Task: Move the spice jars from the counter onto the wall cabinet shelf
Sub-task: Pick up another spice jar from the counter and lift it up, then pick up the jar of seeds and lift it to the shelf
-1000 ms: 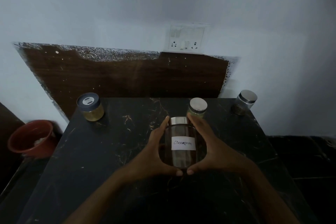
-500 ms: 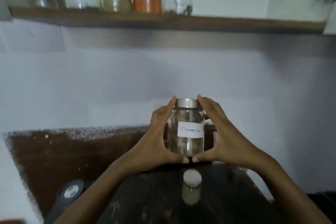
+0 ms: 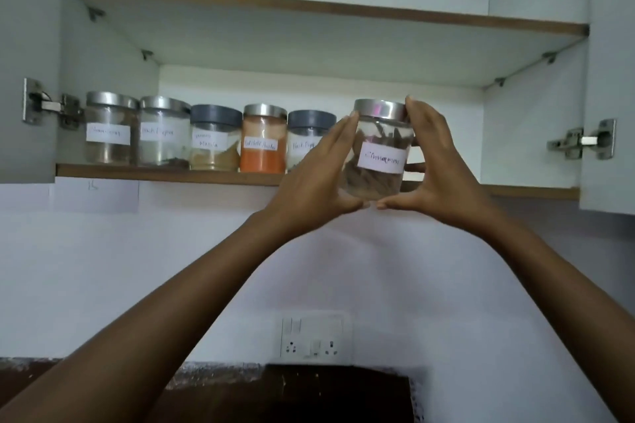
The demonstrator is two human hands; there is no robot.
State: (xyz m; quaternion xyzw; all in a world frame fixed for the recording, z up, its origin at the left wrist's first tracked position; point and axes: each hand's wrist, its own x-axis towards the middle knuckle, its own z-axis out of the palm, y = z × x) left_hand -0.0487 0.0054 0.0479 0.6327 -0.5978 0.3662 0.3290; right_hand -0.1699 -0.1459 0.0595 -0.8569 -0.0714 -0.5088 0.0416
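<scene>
cinnamon jar, clasped upright between left hand and right hand, should settle level onto the shelf, right of the black pepper jar.

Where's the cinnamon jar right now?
The cinnamon jar is held between the left hand and right hand, right of centre, at the lower shelf beside the grey-lidded jar.

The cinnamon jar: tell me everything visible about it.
The cinnamon jar is clear, seemingly glass, with a shiny metal lid and a white handwritten label. Brown sticks lie inside. It is held nearly upright, tilted slightly, between the left hand and right hand, thumbs beneath, in front of the shelf, right of the jar row.
</scene>
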